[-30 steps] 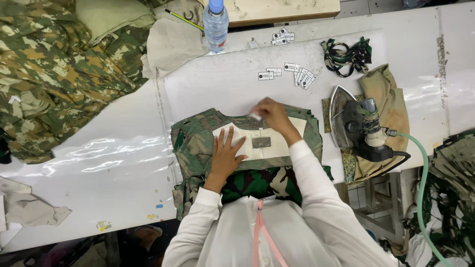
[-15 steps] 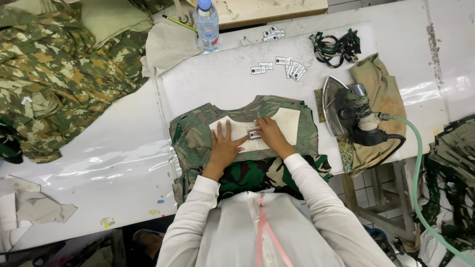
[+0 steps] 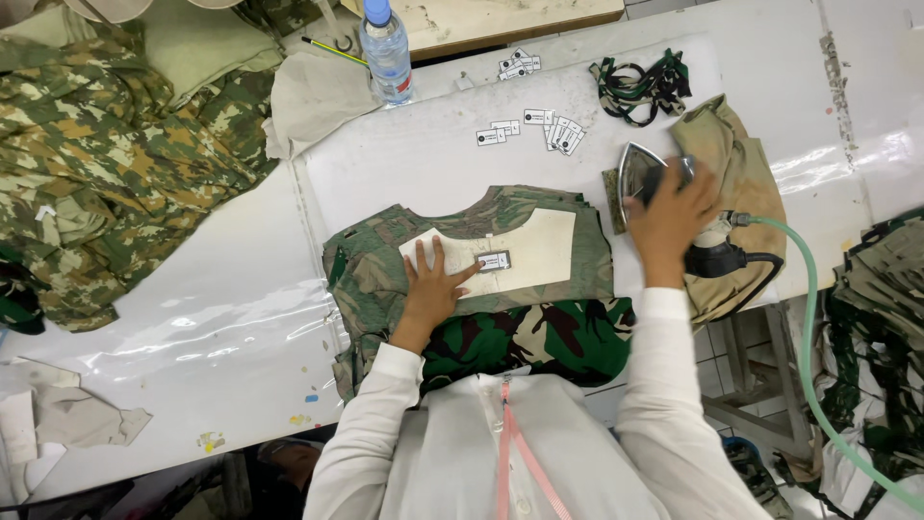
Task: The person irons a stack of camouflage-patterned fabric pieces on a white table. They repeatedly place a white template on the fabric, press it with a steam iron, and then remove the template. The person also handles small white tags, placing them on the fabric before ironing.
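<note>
Pressing flat, left hand (image 3: 430, 286) open on cream panel of camouflage fabric piece (image 3: 472, 246) mid white bench (image 3: 241, 289), beside small label (image 3: 494, 261); right hand (image 3: 671, 214) gripping steam iron (image 3: 645, 173) just right.

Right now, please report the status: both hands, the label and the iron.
Left hand flat on camouflage piece, fingers beside label. Right hand on iron, iron parked on its pad. Nothing between iron and label.
</note>
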